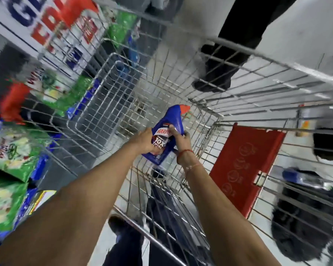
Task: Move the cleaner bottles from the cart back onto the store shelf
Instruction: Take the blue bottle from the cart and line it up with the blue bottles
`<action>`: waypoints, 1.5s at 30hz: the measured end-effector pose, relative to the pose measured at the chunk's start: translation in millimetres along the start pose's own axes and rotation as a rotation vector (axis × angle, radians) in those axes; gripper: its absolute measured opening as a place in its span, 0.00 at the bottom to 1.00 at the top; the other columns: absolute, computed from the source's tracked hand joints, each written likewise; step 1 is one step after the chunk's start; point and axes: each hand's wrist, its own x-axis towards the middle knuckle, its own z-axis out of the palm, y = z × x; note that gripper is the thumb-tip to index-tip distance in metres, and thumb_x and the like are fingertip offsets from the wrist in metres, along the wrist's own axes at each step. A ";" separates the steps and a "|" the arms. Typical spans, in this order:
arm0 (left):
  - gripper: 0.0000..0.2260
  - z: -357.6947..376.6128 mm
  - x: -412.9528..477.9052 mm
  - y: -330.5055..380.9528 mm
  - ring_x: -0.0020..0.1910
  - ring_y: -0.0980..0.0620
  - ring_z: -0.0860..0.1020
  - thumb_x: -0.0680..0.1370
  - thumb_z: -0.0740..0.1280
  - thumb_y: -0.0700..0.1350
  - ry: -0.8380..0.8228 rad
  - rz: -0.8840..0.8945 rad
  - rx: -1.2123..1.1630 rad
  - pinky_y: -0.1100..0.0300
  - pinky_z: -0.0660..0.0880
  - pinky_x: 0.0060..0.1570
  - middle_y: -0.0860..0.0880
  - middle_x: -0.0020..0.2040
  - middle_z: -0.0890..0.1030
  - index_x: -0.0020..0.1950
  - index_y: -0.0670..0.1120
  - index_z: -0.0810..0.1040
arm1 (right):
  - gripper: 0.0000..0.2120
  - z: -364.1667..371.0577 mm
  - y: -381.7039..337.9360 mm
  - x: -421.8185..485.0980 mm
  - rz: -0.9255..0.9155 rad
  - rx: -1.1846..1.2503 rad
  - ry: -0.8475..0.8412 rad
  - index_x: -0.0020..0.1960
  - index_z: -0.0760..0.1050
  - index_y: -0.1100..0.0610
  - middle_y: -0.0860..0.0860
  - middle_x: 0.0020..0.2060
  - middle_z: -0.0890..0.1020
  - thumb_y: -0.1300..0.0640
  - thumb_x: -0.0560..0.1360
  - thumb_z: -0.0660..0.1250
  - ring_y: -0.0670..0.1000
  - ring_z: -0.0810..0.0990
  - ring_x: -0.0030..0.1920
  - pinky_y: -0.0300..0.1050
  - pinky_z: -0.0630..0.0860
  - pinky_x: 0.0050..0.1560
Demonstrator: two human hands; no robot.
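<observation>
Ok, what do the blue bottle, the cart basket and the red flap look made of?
Blue bottle: apparently glossy moulded plastic, with light streaks, a printed label and a red cap. Cart basket: bare silver metal wire, seen in its thin welded grid. Red flap: probably matte rigid plastic with embossed round symbols.

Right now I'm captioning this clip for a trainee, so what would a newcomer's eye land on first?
First, the blue plastic cleaner bottle with a red cap at the centre, gripped by the left hand and the right hand inside the silver wire shopping cart. Next, the red plastic child-seat flap on the cart's right, then the green detergent bags along the left.
</observation>
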 end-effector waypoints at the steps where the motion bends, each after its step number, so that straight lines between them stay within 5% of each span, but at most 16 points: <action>1: 0.36 -12.1 -9.7 -0.3 0.60 0.41 0.74 0.63 0.77 0.52 0.060 0.015 -0.038 0.50 0.72 0.60 0.42 0.61 0.76 0.66 0.42 0.67 | 0.19 7.5 -11.8 -11.7 -0.036 0.005 -0.030 0.56 0.67 0.58 0.58 0.53 0.79 0.54 0.70 0.70 0.52 0.77 0.44 0.52 0.77 0.51; 3: 0.38 -35.9 -34.6 -1.9 0.59 0.42 0.75 0.62 0.78 0.54 0.202 0.039 -0.131 0.56 0.71 0.54 0.43 0.60 0.76 0.66 0.44 0.66 | 0.14 24.9 -35.9 -36.6 -0.112 0.056 -0.116 0.52 0.67 0.56 0.53 0.44 0.79 0.55 0.71 0.69 0.47 0.76 0.39 0.47 0.77 0.44; 7: 0.37 -80.3 -97.1 -9.1 0.55 0.42 0.78 0.57 0.79 0.54 0.442 0.162 -0.438 0.47 0.75 0.55 0.41 0.57 0.80 0.61 0.41 0.69 | 0.05 67.4 -79.0 -100.2 -0.298 0.072 -0.318 0.45 0.74 0.54 0.51 0.40 0.80 0.57 0.71 0.69 0.44 0.79 0.35 0.39 0.76 0.38; 10: 0.34 -105.8 -154.2 -23.7 0.47 0.53 0.78 0.58 0.81 0.48 0.686 0.200 -0.578 0.71 0.73 0.44 0.48 0.53 0.79 0.58 0.44 0.68 | 0.10 104.3 -98.0 -158.0 -0.421 0.036 -0.454 0.49 0.74 0.56 0.54 0.42 0.81 0.59 0.69 0.71 0.47 0.80 0.37 0.42 0.78 0.42; 12: 0.36 -120.1 -196.2 -34.6 0.45 0.59 0.77 0.57 0.81 0.53 0.820 0.234 -0.614 0.78 0.69 0.41 0.53 0.51 0.78 0.58 0.47 0.68 | 0.09 129.6 -101.7 -196.2 -0.471 0.030 -0.579 0.50 0.73 0.57 0.55 0.42 0.80 0.62 0.71 0.69 0.52 0.79 0.40 0.47 0.77 0.49; 15: 0.37 -136.8 -253.1 -58.5 0.50 0.53 0.79 0.54 0.78 0.59 0.992 0.237 -0.694 0.59 0.76 0.51 0.50 0.54 0.79 0.57 0.51 0.68 | 0.09 169.2 -97.5 -251.3 -0.530 -0.006 -0.781 0.45 0.74 0.56 0.52 0.37 0.81 0.66 0.69 0.70 0.46 0.81 0.34 0.39 0.80 0.39; 18: 0.34 -148.9 -294.9 -89.0 0.54 0.47 0.78 0.58 0.80 0.50 1.126 0.217 -0.739 0.48 0.76 0.56 0.44 0.57 0.78 0.57 0.48 0.68 | 0.11 209.1 -86.4 -298.2 -0.686 -0.161 -0.926 0.42 0.72 0.54 0.49 0.36 0.80 0.67 0.69 0.70 0.40 0.80 0.31 0.32 0.78 0.36; 21: 0.27 -158.7 -328.7 -122.9 0.46 0.62 0.78 0.61 0.80 0.42 1.271 0.179 -0.768 0.64 0.76 0.49 0.48 0.50 0.78 0.52 0.47 0.67 | 0.12 246.9 -69.6 -337.3 -0.805 -0.293 -1.055 0.47 0.73 0.54 0.49 0.40 0.80 0.66 0.68 0.71 0.39 0.79 0.36 0.32 0.77 0.42; 23: 0.26 -165.0 -346.5 -144.8 0.41 0.68 0.77 0.62 0.79 0.40 1.332 0.175 -0.793 0.76 0.72 0.40 0.52 0.47 0.78 0.52 0.46 0.67 | 0.15 270.2 -58.6 -358.1 -0.856 -0.362 -1.113 0.51 0.71 0.55 0.52 0.44 0.79 0.65 0.68 0.72 0.39 0.79 0.37 0.31 0.76 0.41; 29: 0.27 -186.3 -378.5 -197.7 0.39 0.76 0.75 0.61 0.79 0.38 1.514 0.151 -0.850 0.81 0.69 0.36 0.61 0.45 0.76 0.51 0.48 0.66 | 0.17 334.2 -37.0 -393.2 -0.980 -0.533 -1.317 0.49 0.71 0.51 0.49 0.45 0.79 0.67 0.68 0.71 0.34 0.79 0.38 0.28 0.76 0.42; 37: 0.28 -212.8 -357.5 -226.6 0.46 0.56 0.78 0.59 0.80 0.41 1.584 0.119 -0.932 0.69 0.74 0.42 0.52 0.49 0.78 0.51 0.49 0.67 | 0.20 387.8 -41.8 -378.9 -1.014 -0.676 -1.383 0.54 0.70 0.52 0.47 0.50 0.79 0.67 0.68 0.71 0.33 0.80 0.45 0.28 0.77 0.45; 45: 0.29 -225.5 -327.3 -225.1 0.43 0.69 0.76 0.61 0.80 0.39 1.615 0.110 -0.995 0.80 0.71 0.40 0.61 0.46 0.75 0.53 0.50 0.67 | 0.19 405.5 -58.8 -356.3 -0.981 -0.751 -1.384 0.51 0.72 0.46 0.45 0.49 0.79 0.65 0.68 0.72 0.37 0.81 0.47 0.30 0.77 0.45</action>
